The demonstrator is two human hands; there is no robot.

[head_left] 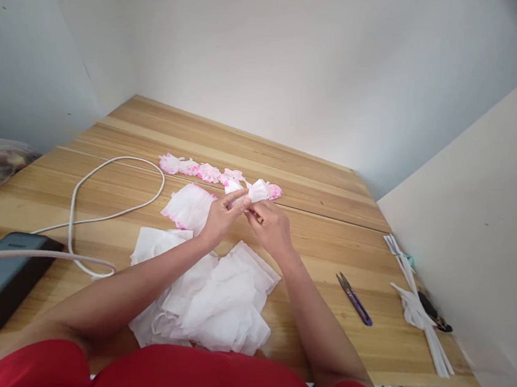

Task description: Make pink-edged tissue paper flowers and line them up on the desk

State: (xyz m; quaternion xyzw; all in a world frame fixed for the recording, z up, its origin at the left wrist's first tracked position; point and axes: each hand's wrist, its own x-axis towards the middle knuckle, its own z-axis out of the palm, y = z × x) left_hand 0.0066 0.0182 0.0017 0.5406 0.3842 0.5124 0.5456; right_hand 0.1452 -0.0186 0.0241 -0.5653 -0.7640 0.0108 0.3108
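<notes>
On the wooden desk with a light brown grain (337,234), both bare hands meet above the middle part. The left hand (223,217) and the right hand (271,224) have their grip closed at the lower end of a small, white, gathered piece of thin sheet material (259,190). Its wider end stands out beyond the fingertips; which finger presses where is partly hidden. Whether it is paper or thin cloth, I cannot tell.

I judge this piece to be very light, soft and easy to crease, with little stiffness of its own. It is probably not slippery, but a hard pull may tear it. The best place to hold seems to be the narrow gathered end, with a gentle pinch, so the loose edge is not crushed.

Just behind the hands lies a row of white ruffled pieces with pink edges (209,173). Beside the left hand is a flat, fan-shaped white piece with a pink border (189,204). Between the forearms and the body spreads a loose pile of thin white sheets (223,299).
</notes>
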